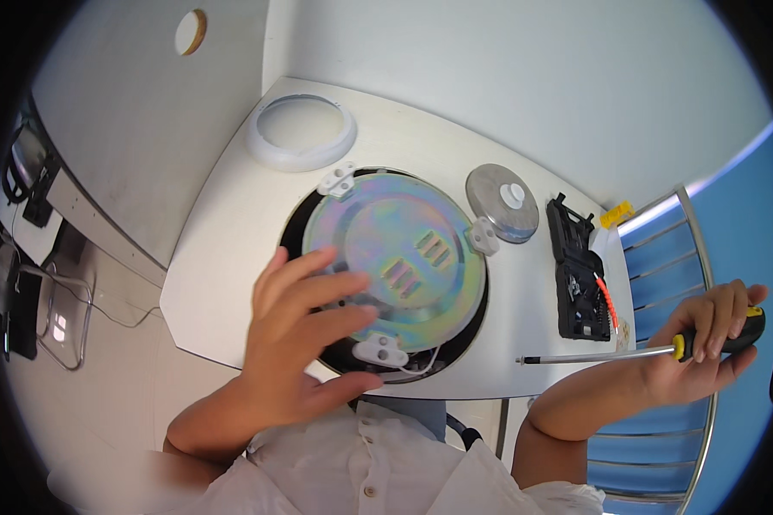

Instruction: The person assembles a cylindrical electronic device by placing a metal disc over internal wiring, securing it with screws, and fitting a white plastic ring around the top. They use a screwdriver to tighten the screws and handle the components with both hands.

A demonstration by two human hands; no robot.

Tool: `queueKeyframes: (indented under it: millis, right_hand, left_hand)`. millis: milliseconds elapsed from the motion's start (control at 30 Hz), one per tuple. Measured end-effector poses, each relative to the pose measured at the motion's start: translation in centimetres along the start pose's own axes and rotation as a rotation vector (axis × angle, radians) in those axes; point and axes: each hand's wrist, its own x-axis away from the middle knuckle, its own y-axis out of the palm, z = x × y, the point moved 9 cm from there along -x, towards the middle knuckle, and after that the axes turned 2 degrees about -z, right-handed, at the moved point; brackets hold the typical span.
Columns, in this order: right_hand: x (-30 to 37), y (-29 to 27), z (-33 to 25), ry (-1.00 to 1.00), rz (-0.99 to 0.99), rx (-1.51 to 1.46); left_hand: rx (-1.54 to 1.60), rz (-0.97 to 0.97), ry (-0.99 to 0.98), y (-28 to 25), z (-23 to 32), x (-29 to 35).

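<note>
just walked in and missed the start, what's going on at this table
A person's left hand, fingers spread, is over the left edge of a round, rainbow-sheened metal disc; whether it touches is unclear. Their right hand holds a long metal-shafted screwdriver with a black-and-yellow handle, its tip clear of the disc. On the white table lie a white ring-shaped piece, a round silver metal piece with a white knob, and an open black plastic tool case.

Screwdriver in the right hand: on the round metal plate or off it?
Off: the screwdriver ends short of the plate, with white tabletop showing between.
</note>
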Motion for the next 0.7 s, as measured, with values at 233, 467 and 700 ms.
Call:
queueKeyframes:
  millis: [233, 467, 700]
  right_hand:
    - [3.5, -3.9, -0.3, -0.003, 0.103, -0.034]
    - [6.3, -8.4, -2.8, -0.020, 0.194, -0.131]
    - [9.4, -12.2, -4.1, 0.025, 0.285, -0.064]
  left_hand:
    - [0.426, 0.024, 0.414, 0.1, 7.0, 2.1]
    - [1.207, -0.777, -0.765, 19.6, 6.8, 3.8]
    - [1.290, -0.657, -0.733, 24.3, 7.6, 2.2]
